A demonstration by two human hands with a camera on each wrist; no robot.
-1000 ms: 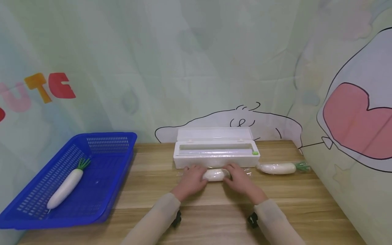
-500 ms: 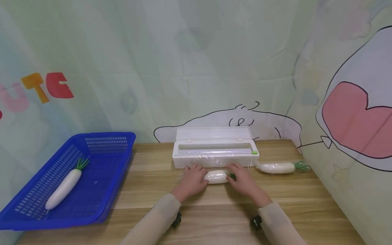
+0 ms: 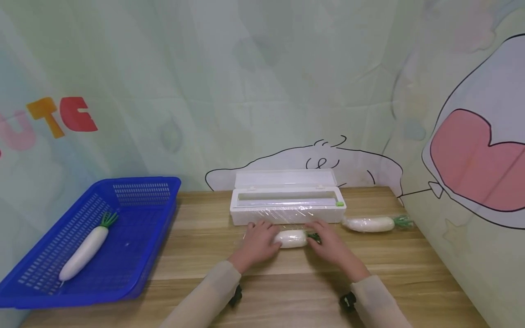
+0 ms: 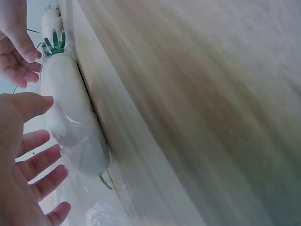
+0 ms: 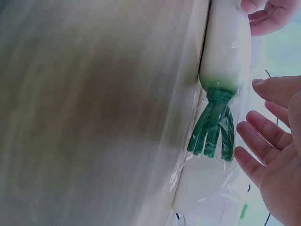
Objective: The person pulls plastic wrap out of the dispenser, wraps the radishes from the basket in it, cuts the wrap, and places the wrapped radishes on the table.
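A white radish (image 3: 292, 238) with green leaf stubs lies sideways on the wooden table, clear plastic wrap (image 5: 229, 172) over it. That wrap runs up to the white cling film dispenser (image 3: 254, 217) just behind. Over the radish's root end is my left hand (image 3: 258, 242), its fingers spread and loosely bent in the left wrist view, thumb by the radish's side. At the leaf end, my right hand (image 3: 331, 245) has relaxed, parted fingers; the right wrist view shows its fingertips close to the wrapped leaves (image 5: 214, 127). Neither hand grips the radish.
The dispenser's lid (image 3: 285, 178) stands up, with a film roll inside and a green slider (image 3: 340, 204) at its right end. A wrapped radish (image 3: 371, 224) lies to the right. On the left, a blue basket (image 3: 143, 269) holds another radish (image 3: 85, 253). A printed curtain (image 3: 262, 91) hangs behind.
The radish has come slightly nearer to me, and its green leaves now show. My right hand has moved a little right and toward me. The left hand has barely moved.
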